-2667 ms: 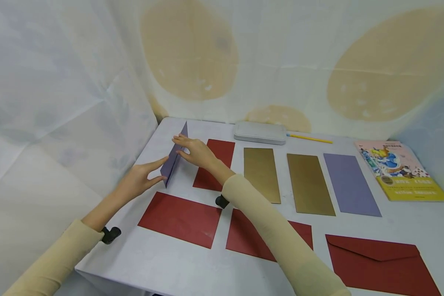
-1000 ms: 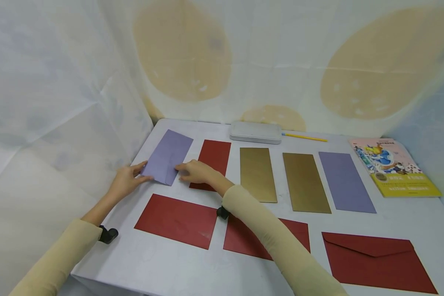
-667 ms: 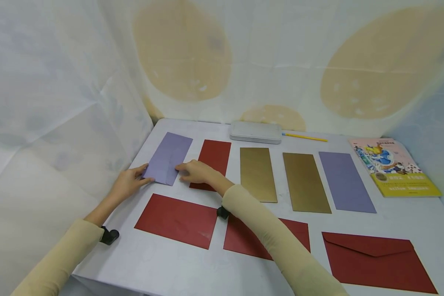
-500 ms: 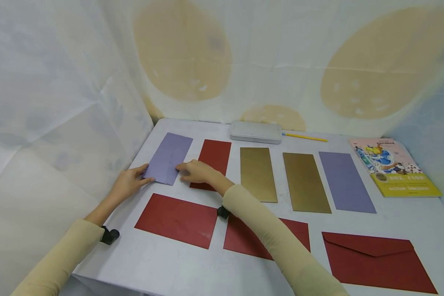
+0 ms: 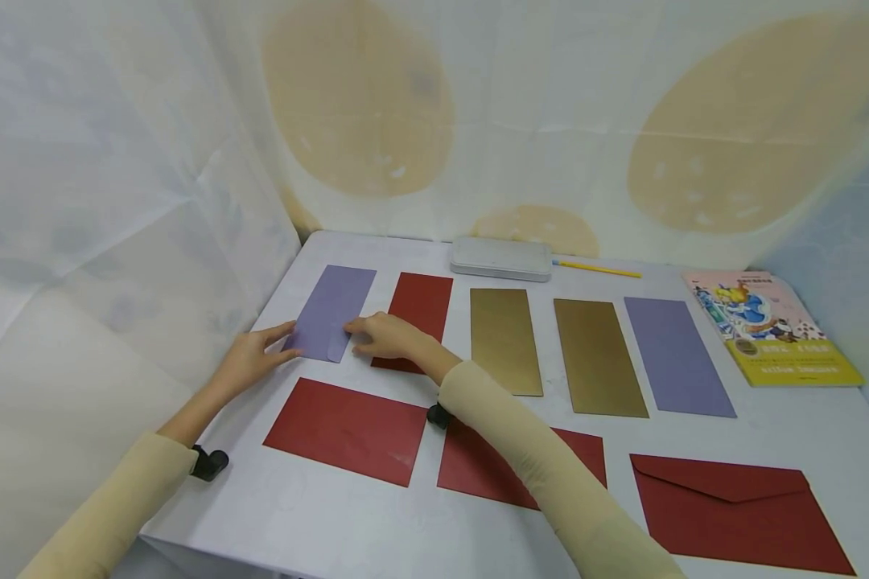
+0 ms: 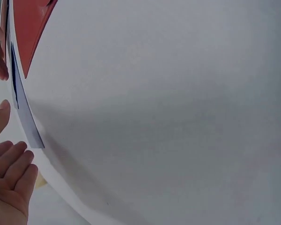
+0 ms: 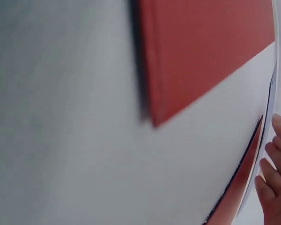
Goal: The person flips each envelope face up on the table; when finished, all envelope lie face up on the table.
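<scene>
A purple envelope (image 5: pixel 333 305) lies at the table's far left, its flap on the right side. My left hand (image 5: pixel 249 358) is at its lower left edge, thumb and fingers apart. On the opposite edge, the fingertips of my right hand (image 5: pixel 387 336) touch the paper, partly over a red envelope (image 5: pixel 423 301). In the left wrist view, the left hand (image 6: pixel 11 180) has loosely bent fingers beside the envelope's edge. The right wrist view catches the right hand (image 7: pixel 277 171) at its border, fingers relaxed.
Two gold envelopes (image 5: pixel 507 342) and another purple envelope (image 5: pixel 679 356) stand in the back row. Three red envelopes, one with its flap up (image 5: pixel 739 511), lie in front. A grey case (image 5: pixel 501 259), a pencil (image 5: pixel 601 268) and a book (image 5: pixel 775 326) are at the back.
The purple envelope, upright on its edge at first, has been laid down. Since then it has turned slightly and its far end has come nearer. The left fingers have spread a little.
</scene>
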Demonstrator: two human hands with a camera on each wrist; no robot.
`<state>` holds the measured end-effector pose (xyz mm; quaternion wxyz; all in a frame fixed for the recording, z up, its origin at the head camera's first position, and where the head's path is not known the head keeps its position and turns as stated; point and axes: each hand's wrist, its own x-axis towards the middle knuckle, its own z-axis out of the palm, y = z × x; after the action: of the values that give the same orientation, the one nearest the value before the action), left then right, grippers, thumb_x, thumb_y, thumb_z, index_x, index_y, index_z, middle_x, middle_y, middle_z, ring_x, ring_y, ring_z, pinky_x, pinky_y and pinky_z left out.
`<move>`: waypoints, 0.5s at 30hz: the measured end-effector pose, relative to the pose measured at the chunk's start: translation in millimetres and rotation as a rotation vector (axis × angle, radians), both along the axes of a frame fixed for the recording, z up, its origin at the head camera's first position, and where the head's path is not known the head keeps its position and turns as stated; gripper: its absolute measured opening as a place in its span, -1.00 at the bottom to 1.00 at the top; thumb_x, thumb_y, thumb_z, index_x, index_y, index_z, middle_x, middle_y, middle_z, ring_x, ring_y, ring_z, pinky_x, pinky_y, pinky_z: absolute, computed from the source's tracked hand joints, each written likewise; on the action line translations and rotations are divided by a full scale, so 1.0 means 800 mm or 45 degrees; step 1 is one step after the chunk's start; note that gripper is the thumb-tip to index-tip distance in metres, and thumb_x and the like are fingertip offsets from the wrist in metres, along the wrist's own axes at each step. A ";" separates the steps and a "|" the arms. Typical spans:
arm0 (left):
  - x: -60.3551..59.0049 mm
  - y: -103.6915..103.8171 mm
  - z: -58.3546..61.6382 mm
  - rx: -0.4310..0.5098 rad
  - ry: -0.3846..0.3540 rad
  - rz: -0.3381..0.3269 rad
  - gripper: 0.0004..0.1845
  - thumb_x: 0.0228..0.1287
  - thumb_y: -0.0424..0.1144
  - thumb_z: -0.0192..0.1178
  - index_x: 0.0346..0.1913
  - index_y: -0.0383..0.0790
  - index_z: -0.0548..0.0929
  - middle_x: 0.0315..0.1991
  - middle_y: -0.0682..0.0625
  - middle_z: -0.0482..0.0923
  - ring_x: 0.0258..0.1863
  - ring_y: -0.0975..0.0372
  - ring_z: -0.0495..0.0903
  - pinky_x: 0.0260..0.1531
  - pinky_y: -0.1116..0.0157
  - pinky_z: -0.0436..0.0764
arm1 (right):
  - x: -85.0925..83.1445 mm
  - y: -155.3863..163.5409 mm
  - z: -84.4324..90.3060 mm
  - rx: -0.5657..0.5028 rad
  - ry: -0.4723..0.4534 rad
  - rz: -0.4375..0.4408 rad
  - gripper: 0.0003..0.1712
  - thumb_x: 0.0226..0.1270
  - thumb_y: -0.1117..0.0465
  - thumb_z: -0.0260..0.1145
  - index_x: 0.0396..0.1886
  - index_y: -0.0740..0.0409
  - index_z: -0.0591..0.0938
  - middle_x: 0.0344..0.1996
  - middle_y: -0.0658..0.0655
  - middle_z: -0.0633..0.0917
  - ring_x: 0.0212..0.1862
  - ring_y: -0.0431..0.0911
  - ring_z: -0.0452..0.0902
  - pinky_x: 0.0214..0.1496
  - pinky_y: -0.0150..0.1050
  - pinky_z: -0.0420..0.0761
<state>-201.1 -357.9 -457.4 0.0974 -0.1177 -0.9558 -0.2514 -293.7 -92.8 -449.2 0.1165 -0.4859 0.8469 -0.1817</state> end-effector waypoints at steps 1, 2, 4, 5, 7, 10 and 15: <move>0.001 0.000 0.001 0.000 0.011 -0.021 -0.35 0.06 -0.21 0.46 0.20 -0.44 0.53 0.06 -0.30 0.56 0.04 -0.20 0.54 -0.09 -0.08 0.53 | 0.000 0.000 0.001 -0.004 0.003 0.003 -0.44 0.39 0.14 0.27 0.33 0.18 0.46 0.27 0.05 0.49 0.31 -0.19 0.35 0.26 -0.40 0.32; 0.002 0.000 0.001 0.005 0.016 -0.040 -0.35 0.05 -0.22 0.46 0.19 -0.44 0.53 0.06 -0.29 0.57 0.03 -0.19 0.55 -0.10 -0.07 0.53 | 0.000 0.001 0.002 -0.008 0.004 0.006 -0.45 0.39 0.14 0.27 0.33 0.18 0.46 0.27 0.05 0.50 0.31 -0.19 0.35 0.25 -0.40 0.32; 0.003 0.000 0.001 0.003 0.024 -0.065 -0.37 0.05 -0.23 0.47 0.19 -0.44 0.54 0.06 -0.28 0.57 0.01 -0.17 0.56 -0.12 -0.05 0.55 | 0.001 0.001 0.002 -0.018 0.006 0.014 -0.46 0.39 0.15 0.27 0.32 0.18 0.47 0.26 0.05 0.51 0.31 -0.20 0.35 0.26 -0.41 0.31; 0.004 0.000 0.000 0.001 0.020 -0.068 -0.37 0.05 -0.22 0.47 0.19 -0.43 0.54 0.06 -0.27 0.57 0.01 -0.16 0.57 -0.12 -0.04 0.56 | 0.001 0.001 0.002 -0.023 0.006 0.023 -0.47 0.39 0.16 0.26 0.32 0.19 0.47 0.26 0.06 0.51 0.30 -0.20 0.36 0.25 -0.42 0.31; 0.005 0.001 -0.001 0.008 -0.001 -0.075 -0.37 0.06 -0.22 0.46 0.19 -0.43 0.54 0.07 -0.27 0.56 0.03 -0.15 0.56 -0.10 -0.04 0.55 | 0.002 0.000 0.002 -0.021 0.006 0.039 -0.47 0.40 0.16 0.25 0.32 0.19 0.47 0.25 0.06 0.51 0.30 -0.20 0.36 0.26 -0.42 0.30; 0.006 0.002 -0.003 0.013 -0.052 -0.074 -0.38 0.10 -0.20 0.44 0.20 -0.44 0.53 0.10 -0.31 0.53 0.09 -0.15 0.52 -0.06 -0.05 0.53 | 0.003 0.000 0.002 -0.006 0.007 0.056 -0.48 0.41 0.15 0.24 0.32 0.18 0.47 0.26 0.06 0.51 0.30 -0.19 0.36 0.26 -0.42 0.30; 0.004 0.005 -0.007 0.015 -0.107 -0.059 -0.38 0.12 -0.21 0.42 0.21 -0.42 0.52 0.14 -0.34 0.49 0.15 -0.14 0.48 0.00 -0.05 0.50 | 0.004 0.000 0.001 0.024 0.007 0.044 -0.47 0.41 0.14 0.24 0.33 0.15 0.46 0.27 0.05 0.49 0.32 -0.18 0.33 0.29 -0.40 0.28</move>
<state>-197.9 -353.9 -462.6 0.0520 -0.1285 -0.9545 -0.2641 -290.2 -93.0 -448.6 0.1219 -0.5000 0.8403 -0.1701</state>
